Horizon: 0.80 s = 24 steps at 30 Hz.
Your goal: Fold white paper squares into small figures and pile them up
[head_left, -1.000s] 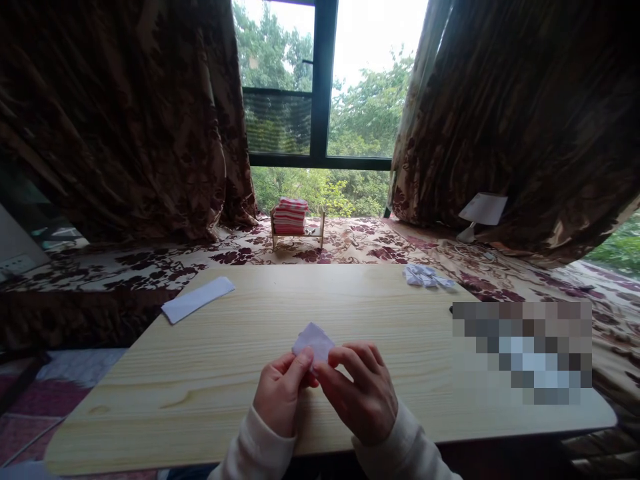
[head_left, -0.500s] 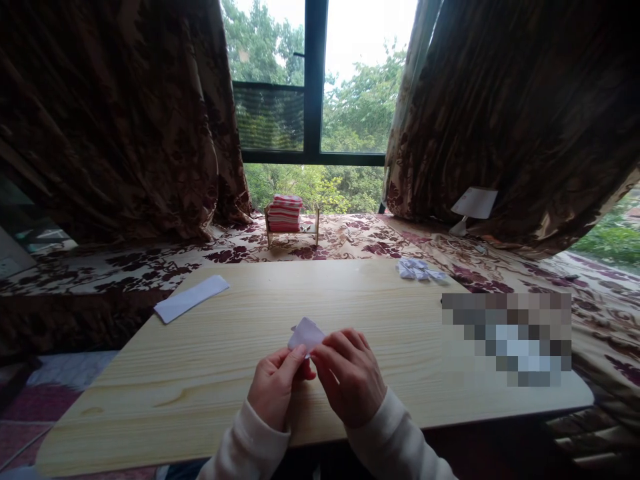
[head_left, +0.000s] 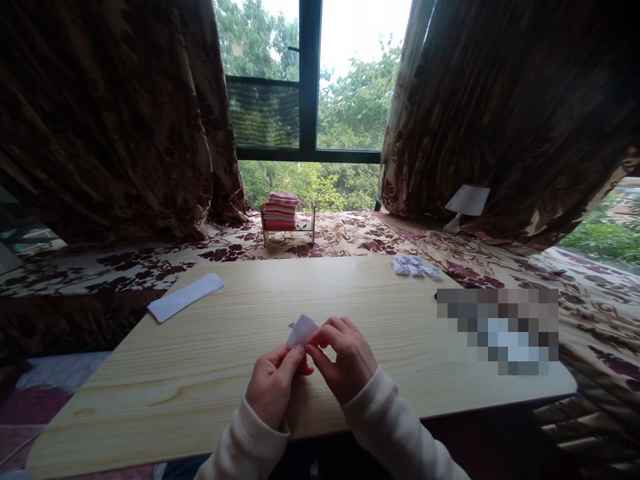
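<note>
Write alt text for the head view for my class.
The left hand pinches a folded paper over a table, the right hand at the paper's edge. More paper lies left, folded pieces back right; beyond is a window between curtains.

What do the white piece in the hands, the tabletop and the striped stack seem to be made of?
White piece: probably paper, matte, judging by its thin, crisp edges.
Tabletop: pale wood or wood-look laminate with a slight sheen; grain lines run across it, but the look doesn't settle which.
Striped stack: likely soft cloth, dull-surfaced, given its rounded, folded-looking layers.
</note>
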Motion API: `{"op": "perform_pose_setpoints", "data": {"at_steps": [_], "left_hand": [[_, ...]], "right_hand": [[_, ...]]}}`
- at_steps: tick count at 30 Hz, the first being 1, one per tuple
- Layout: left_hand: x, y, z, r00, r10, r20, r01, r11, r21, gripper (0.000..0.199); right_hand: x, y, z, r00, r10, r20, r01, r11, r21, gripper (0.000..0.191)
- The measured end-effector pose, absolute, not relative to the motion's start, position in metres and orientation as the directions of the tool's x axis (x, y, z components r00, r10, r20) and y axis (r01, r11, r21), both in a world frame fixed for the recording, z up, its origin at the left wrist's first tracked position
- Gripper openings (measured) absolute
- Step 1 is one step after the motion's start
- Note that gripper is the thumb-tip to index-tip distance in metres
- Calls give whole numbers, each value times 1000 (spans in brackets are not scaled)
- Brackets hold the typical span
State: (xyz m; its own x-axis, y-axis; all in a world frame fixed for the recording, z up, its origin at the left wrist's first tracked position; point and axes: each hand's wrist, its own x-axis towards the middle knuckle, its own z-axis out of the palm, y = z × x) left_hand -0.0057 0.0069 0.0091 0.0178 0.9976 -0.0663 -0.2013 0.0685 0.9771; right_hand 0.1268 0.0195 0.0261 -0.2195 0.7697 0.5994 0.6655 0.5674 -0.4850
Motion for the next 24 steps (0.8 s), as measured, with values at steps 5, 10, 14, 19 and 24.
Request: {"op": "perform_pose_setpoints", "data": {"at_steps": [5, 10, 14, 19, 24], "left_hand": [[-6, 6, 9, -2, 993, -121, -230, 117, 966, 27], [-4, 6, 4, -76, 989, -125, -307, 96, 947, 23], [-3, 6, 6, -102, 988, -118, -276, 86, 957, 23], [0, 5, 11, -98, 988, -117, -232, 92, 968, 26], [3, 2, 18, -141, 984, -110, -189, 83, 978, 29]], "right_hand": [[127, 21, 24, -123, 804, 582, 698, 487, -525, 13], [129, 10, 15, 22, 852, 523, 632, 394, -668, 20], [122, 4, 6, 63, 928, 366, 463, 298, -835, 24], [114, 7, 2, 134, 960, 246, 190, 218, -957, 24], [111, 12, 1, 160, 970, 183, -56, 194, -979, 25]]}}
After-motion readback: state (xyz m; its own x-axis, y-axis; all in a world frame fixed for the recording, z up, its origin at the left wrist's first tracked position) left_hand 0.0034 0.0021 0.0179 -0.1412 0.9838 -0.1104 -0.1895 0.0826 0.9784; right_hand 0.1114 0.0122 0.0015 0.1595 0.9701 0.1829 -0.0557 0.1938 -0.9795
